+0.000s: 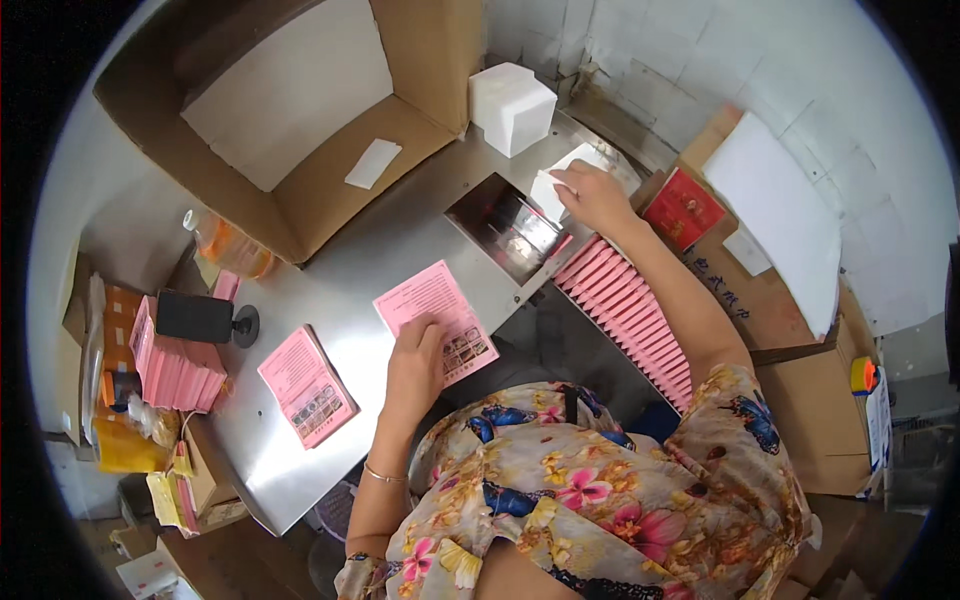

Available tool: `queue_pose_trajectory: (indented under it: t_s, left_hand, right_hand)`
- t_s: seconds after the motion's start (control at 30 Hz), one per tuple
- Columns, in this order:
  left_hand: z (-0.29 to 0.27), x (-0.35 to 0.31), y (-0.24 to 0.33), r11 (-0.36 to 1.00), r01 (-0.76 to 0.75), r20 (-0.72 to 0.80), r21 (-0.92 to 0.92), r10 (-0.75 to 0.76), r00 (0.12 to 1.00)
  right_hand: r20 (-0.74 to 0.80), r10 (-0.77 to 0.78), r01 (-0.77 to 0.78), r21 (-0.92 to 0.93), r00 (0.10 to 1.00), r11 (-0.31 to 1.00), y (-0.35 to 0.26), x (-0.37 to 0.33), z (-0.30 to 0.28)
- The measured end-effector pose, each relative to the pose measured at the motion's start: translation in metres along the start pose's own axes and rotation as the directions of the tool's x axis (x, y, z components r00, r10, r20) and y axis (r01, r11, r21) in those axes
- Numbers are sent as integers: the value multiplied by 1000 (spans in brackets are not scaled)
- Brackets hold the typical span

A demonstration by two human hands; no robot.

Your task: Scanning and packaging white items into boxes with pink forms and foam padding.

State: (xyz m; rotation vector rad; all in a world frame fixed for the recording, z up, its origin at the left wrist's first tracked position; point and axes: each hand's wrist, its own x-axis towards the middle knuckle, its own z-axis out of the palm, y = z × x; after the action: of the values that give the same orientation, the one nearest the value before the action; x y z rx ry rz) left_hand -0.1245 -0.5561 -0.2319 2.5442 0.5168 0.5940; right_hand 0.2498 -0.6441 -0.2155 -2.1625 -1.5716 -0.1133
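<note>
A printed pink leaflet (pixel 435 293) lies near the front edge of the metal table. My left hand (pixel 415 362) is on its lower left part, fingers curled together and pressed onto the paper; the thumb is hidden. At the far right, my right hand (pixel 597 200) closes its fingertips on a thin white paper slip (pixel 547 197), beside more white paper (pixel 590 157). Just left of that hand is a shiny rectangular metal-edged recess (pixel 500 220). To the left of my left hand sits a small stack of pink leaflets (pixel 300 385).
A long row of folded pink leaflets (pixel 630 325) runs beneath my right forearm. A large open cardboard box (pixel 430 125) and a white block (pixel 512 105) stand at the back. Pink stacks (pixel 178 365), a black phone-like device (pixel 195 316) and an orange bottle (pixel 235 250) are at left.
</note>
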Motion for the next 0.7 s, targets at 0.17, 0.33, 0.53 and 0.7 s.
queue_pose_trajectory:
  t_s: [0.17,0.33,0.53,0.7]
  left_hand:
    - [-6,-17,-7,967,-2,65,257,-15,998]
    - [5,-4,-11,959,0,63,284,-19,998]
    - [28,22,-11,973,26,-6,229,-26,1000]
    - [42,44,12,979,6,-160,204,27,987]
  right_hand:
    - [-178,-27,3,-132,984,991,48,2,18]
    - [-205,-294,309,45,934,950,-10,-7,2]
    - [-20,-700,695,137,714,706,-118,-67,50]
    - [493,-309,453,-203,813,868,-158,-4,79]
